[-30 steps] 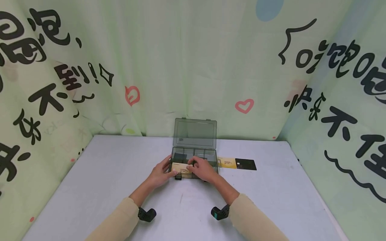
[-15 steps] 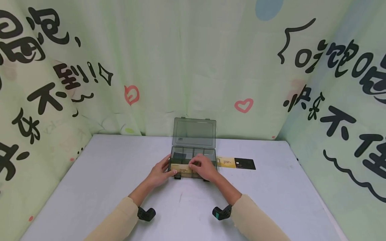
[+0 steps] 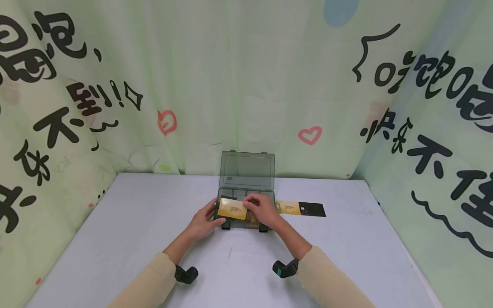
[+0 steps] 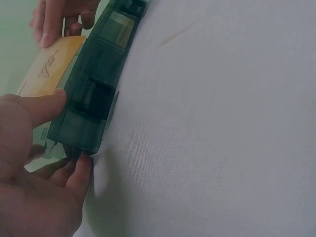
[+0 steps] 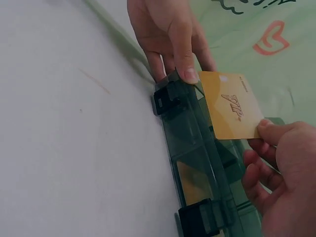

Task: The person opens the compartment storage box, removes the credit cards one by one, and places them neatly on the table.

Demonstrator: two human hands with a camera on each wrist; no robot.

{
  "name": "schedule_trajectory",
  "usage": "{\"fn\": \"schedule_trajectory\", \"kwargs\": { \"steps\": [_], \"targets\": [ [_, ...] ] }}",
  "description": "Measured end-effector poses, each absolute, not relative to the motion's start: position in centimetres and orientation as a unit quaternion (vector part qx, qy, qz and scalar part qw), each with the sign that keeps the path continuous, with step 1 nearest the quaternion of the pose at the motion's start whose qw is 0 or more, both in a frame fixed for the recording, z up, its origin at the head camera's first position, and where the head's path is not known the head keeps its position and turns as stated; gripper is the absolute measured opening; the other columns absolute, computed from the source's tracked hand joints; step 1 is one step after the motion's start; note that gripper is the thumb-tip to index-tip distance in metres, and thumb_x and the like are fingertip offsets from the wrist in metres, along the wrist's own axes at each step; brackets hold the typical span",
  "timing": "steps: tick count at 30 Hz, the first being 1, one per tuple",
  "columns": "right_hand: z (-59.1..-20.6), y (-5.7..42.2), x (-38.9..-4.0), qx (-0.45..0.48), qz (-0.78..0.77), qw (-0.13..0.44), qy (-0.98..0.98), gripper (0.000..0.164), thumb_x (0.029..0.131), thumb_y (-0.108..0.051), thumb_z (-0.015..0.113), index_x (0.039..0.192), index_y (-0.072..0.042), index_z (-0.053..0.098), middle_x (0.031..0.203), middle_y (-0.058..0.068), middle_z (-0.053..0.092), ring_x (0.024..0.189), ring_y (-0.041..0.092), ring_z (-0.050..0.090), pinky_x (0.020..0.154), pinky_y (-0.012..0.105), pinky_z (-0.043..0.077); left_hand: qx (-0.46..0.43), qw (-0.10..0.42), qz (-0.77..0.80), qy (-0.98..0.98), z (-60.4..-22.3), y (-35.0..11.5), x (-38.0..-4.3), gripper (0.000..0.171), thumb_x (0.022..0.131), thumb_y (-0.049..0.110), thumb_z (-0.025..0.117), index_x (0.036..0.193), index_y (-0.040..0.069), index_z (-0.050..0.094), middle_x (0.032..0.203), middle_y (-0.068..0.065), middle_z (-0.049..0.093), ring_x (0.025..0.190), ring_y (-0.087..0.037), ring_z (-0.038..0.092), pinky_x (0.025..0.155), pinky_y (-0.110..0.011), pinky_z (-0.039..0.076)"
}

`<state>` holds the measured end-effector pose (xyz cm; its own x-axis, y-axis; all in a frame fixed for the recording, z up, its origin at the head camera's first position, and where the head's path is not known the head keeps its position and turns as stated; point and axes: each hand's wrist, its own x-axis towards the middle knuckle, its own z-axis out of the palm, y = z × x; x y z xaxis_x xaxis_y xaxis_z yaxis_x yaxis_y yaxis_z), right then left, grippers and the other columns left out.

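While right hand (image 5: 296,173) pinches gold card (image 5: 229,106), black card (image 3: 312,209), head view only

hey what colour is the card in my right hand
The card is yellow, in paler and deeper shades; the right wrist view shows it best.

curtained booth (image 3: 200,149) | green curtains (image 3: 239,85) (black lettering (image 3: 53,134)) on three sides | white table (image 3: 154,201)

Pale green curtains (image 3: 239,85) printed with bold black characters (image 3: 57,124), red heart outlines (image 3: 310,142) and a blue spot (image 3: 341,12) hang behind and along both sides of a white, woven-textured surface (image 3: 146,209) marked by a faint brownish streak (image 4: 177,33), under soft, even light.
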<state>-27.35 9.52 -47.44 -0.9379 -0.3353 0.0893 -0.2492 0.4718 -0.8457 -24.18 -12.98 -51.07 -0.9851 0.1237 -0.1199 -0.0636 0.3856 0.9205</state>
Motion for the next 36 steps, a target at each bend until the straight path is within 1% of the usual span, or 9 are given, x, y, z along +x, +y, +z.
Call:
{"fn": "schedule_trajectory", "kwargs": {
  "steps": [4,11,13,16,19,23,29,33,36],
  "targets": [
    [-47.0,9.9,-27.4,-0.159,-0.492,0.037,0.855,0.012,0.095,-0.016,0.061,0.1,-0.01,0.07,0.086,0.007,0.067,0.073,0.033,0.061,0.06,0.025,0.051,0.018,0.085,0.557,0.826,-51.1,-13.1,-24.1,0.08,0.089,0.017,0.071,0.155,0.016,0.025,0.155,-0.02,0.033,0.142,-0.035,0.035,0.114,-0.046,0.037],
    [-46.4,10.9,-27.5,-0.156,-0.486,0.03,0.86,0.012,0.096,-0.017,0.061,0.099,-0.011,0.07,0.085,0.008,0.066,0.071,0.02,0.056,0.061,0.025,0.048,0.014,0.088,0.56,0.824,-50.9,-13.1,-24.0,0.08,0.089,0.016,0.071,0.155,0.017,0.025,0.156,-0.019,0.033,0.143,-0.034,0.034,0.115,-0.046,0.036],
    [-46.4,11.1,-27.6,-0.156,-0.484,0.029,0.861,0.012,0.096,-0.017,0.061,0.1,-0.011,0.07,0.086,0.008,0.066,0.073,0.02,0.057,0.061,0.025,0.048,0.013,0.087,0.559,0.825,-50.9,-13.1,-24.0,0.08,0.089,0.017,0.071,0.155,0.017,0.025,0.156,-0.019,0.033,0.143,-0.034,0.034,0.115,-0.046,0.036],
    [-46.4,11.6,-27.5,-0.152,-0.491,0.028,0.857,0.012,0.096,-0.016,0.06,0.1,-0.01,0.07,0.086,0.01,0.066,0.076,0.025,0.059,0.062,0.031,0.052,0.012,0.089,0.558,0.825,-50.8,-13.1,-24.0,0.08,0.089,0.017,0.071,0.155,0.017,0.025,0.156,-0.019,0.032,0.143,-0.035,0.034,0.115,-0.046,0.036],
    [-46.5,12.0,-27.5,-0.142,-0.497,0.028,0.856,0.012,0.096,-0.016,0.06,0.1,-0.009,0.07,0.085,0.011,0.066,0.075,0.026,0.06,0.065,0.039,0.056,0.014,0.09,0.559,0.824,-50.8,-13.1,-24.0,0.08,0.089,0.018,0.071,0.155,0.017,0.025,0.156,-0.019,0.032,0.143,-0.035,0.034,0.116,-0.046,0.036],
    [-46.9,12.5,-27.6,-0.141,-0.5,0.027,0.854,0.012,0.095,-0.015,0.061,0.1,-0.008,0.069,0.084,0.009,0.065,0.072,0.02,0.058,0.068,0.045,0.058,0.015,0.091,0.56,0.823,-50.8,-13.2,-24.0,0.08,0.089,0.018,0.07,0.155,0.017,0.025,0.156,-0.018,0.031,0.143,-0.034,0.033,0.116,-0.046,0.035],
    [-46.9,12.9,-27.5,-0.146,-0.506,0.03,0.849,0.013,0.096,-0.015,0.06,0.101,-0.007,0.068,0.082,0.011,0.065,0.072,0.024,0.059,0.069,0.045,0.058,0.014,0.089,0.557,0.826,-50.8,-13.2,-23.9,0.079,0.089,0.018,0.07,0.155,0.017,0.025,0.156,-0.019,0.032,0.143,-0.035,0.034,0.115,-0.047,0.036],
    [-46.9,13.3,-27.5,-0.142,-0.499,0.029,0.854,0.013,0.096,-0.015,0.06,0.102,-0.007,0.068,0.085,0.01,0.065,0.072,0.02,0.059,0.069,0.044,0.058,0.015,0.091,0.559,0.824,-50.7,-13.2,-23.9,0.079,0.089,0.017,0.07,0.155,0.017,0.025,0.156,-0.019,0.031,0.143,-0.035,0.033,0.116,-0.047,0.035],
    [-46.9,13.7,-27.5,-0.14,-0.498,0.022,0.855,0.013,0.096,-0.014,0.06,0.102,-0.006,0.068,0.085,0.01,0.065,0.071,0.017,0.057,0.068,0.041,0.058,0.02,0.092,0.562,0.822,-50.7,-13.2,-23.9,0.079,0.09,0.016,0.069,0.155,0.016,0.024,0.157,-0.019,0.03,0.144,-0.035,0.032,0.116,-0.047,0.035]
  ]
}}
